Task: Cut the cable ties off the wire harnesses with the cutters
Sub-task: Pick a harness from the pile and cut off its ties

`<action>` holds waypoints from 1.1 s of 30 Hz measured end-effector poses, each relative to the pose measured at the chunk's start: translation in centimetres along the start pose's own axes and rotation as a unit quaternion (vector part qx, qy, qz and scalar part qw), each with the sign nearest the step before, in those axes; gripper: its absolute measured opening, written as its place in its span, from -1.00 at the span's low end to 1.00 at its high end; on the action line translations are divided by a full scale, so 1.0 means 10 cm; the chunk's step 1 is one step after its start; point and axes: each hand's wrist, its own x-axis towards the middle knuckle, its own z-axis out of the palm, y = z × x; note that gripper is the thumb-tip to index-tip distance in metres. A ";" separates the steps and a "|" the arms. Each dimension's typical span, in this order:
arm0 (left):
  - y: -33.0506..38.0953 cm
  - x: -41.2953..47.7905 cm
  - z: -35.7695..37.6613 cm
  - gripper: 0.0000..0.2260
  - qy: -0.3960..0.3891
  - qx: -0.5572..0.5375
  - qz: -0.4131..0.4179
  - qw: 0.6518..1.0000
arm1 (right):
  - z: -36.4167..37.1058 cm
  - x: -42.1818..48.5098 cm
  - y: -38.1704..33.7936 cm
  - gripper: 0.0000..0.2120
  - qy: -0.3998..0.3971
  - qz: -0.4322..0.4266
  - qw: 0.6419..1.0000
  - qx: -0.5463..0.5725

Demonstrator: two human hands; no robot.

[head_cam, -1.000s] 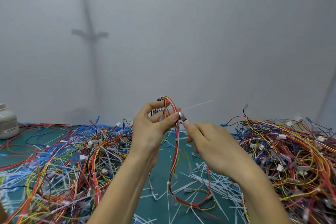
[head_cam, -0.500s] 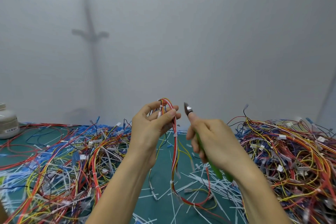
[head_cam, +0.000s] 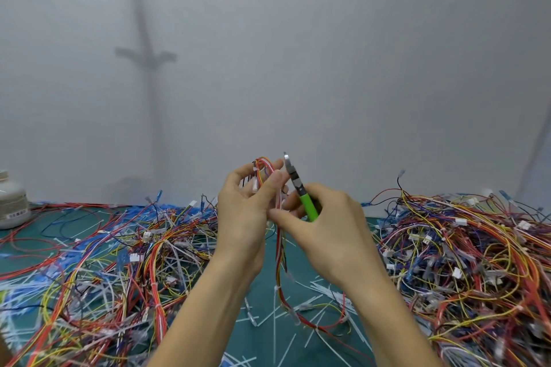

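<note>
— Where is the harness [head_cam: 279, 259]?
— It hangs from the left hand [head_cam: 247, 214], which grips its top loop above the surface [head_cam: 264, 343]. The right hand [head_cam: 331, 226] clutches the cutters [head_cam: 301, 191], tip up beside the loop.
— The risk?
— Blades that near could nick a wire instead of a tie [head_cam: 276, 289].
— Containers?
— One jar [head_cam: 12, 202], far left; its contents are hidden.

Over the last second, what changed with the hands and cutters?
The cutters came off the tie, whose long tail is gone, tipped upward, then the right hand brought them back beside the left hand. Left hand kept holding the harness loop; piles unchanged.
</note>
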 end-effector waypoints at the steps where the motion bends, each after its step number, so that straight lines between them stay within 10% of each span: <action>1: 0.00 0.01 0.00 -0.72 -0.002 0.003 0.005 1.000 | 0.01 0.00 0.00 -0.77 0.019 0.000 1.000 0.019; 10: 0.06 0.07 -0.09 -0.82 -0.031 0.107 -0.023 0.994 | -0.11 0.10 0.06 -0.79 0.025 0.083 0.933 0.349; 15: 0.00 -0.01 0.01 -0.40 -0.159 0.156 -0.015 0.975 | -0.13 0.10 0.09 -0.76 -0.010 0.120 0.891 0.438; 28: 0.03 0.05 -0.10 -0.14 -0.160 0.050 -0.026 0.985 | -0.10 0.11 0.15 -0.77 -0.051 0.127 0.914 0.382; 33: -0.01 0.09 -0.11 -0.08 -0.108 0.062 -0.003 0.992 | -0.19 0.12 0.28 -0.55 -0.195 0.135 0.968 0.086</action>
